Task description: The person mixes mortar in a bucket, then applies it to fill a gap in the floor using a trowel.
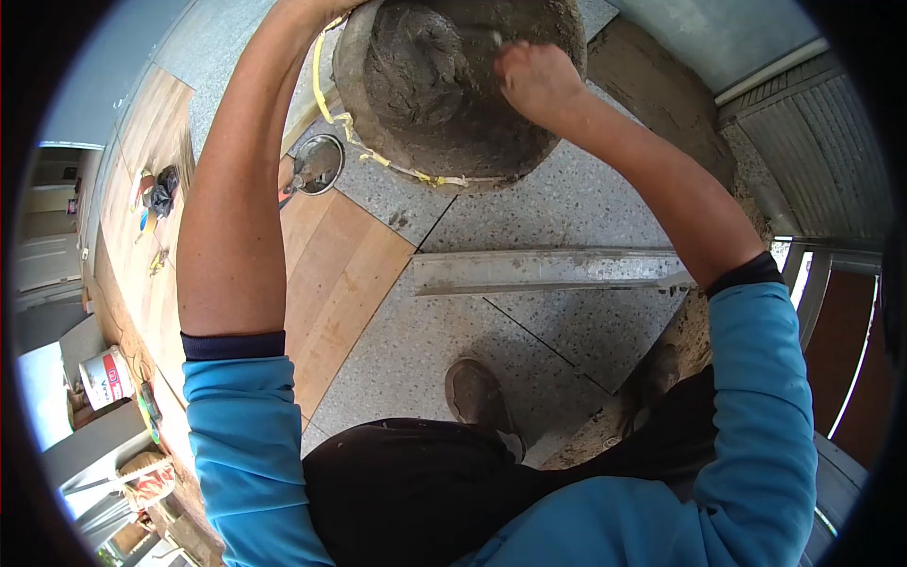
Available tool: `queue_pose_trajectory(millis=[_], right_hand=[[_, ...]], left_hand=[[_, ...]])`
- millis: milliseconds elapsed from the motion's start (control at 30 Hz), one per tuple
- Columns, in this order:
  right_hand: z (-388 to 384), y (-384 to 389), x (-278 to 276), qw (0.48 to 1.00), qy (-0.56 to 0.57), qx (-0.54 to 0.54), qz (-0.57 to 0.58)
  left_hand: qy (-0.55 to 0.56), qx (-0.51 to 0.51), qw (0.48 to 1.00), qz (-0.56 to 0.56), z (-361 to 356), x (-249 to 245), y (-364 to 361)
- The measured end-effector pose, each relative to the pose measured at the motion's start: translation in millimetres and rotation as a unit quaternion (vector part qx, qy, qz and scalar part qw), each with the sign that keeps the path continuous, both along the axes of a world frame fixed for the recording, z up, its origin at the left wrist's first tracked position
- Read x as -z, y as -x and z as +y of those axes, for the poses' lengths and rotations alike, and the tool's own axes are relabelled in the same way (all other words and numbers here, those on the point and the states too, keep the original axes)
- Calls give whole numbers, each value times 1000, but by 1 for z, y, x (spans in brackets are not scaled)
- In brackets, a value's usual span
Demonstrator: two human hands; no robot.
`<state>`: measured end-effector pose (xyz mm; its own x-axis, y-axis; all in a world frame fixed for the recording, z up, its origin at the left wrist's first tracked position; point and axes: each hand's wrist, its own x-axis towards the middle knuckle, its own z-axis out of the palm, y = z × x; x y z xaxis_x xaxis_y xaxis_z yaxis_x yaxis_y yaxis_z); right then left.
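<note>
Right hand (539, 80) fisted in the wet grey mortar (411, 61)

Clenched on a thin metal tool (493, 39), it works inside the round mortar-caked basin (453, 156). The left hand is cut off at the frame's top. An overloaded scoop could slop onto the speckled grey floor tiles (567, 203). Counted: one basin, one long grey metal straightedge (539, 269), two dusty shoes (477, 392).

Right hand (536, 80), seemingly clenched, in mortar basin (472, 151).

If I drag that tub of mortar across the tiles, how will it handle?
Probably heavy: the tub looks heaped with wet grey mortar. Its wide, low shape should resist tipping. On the smooth tiles it'd likely slide rather than roll.
</note>
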<state>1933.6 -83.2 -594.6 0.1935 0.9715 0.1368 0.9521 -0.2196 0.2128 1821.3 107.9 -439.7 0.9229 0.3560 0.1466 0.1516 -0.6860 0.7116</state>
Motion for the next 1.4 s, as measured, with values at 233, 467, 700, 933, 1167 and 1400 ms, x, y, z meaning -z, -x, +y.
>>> queue_pose_trajectory(millis=[233,467,700,933,1167,1400], right_hand=[[19,9,23,992,111,41,-42],[19,24,-13,995,59,37,70],[46,10,7,983,96,128,89],[51,-16,-26,917,324,111,204],[44,-61,-15,814,319,134,468],[22,-61,7,694,296,138,642]], left_hand=[[-1,6,1000,-1,-6,1,-11],[-62,-25,998,7,-12,1,-5],[-35,29,999,-2,-18,11,-14],[-43,32,998,-17,-13,15,-10],[7,29,999,-25,-33,7,-10],[1,8,1000,-20,-43,6,-4]])
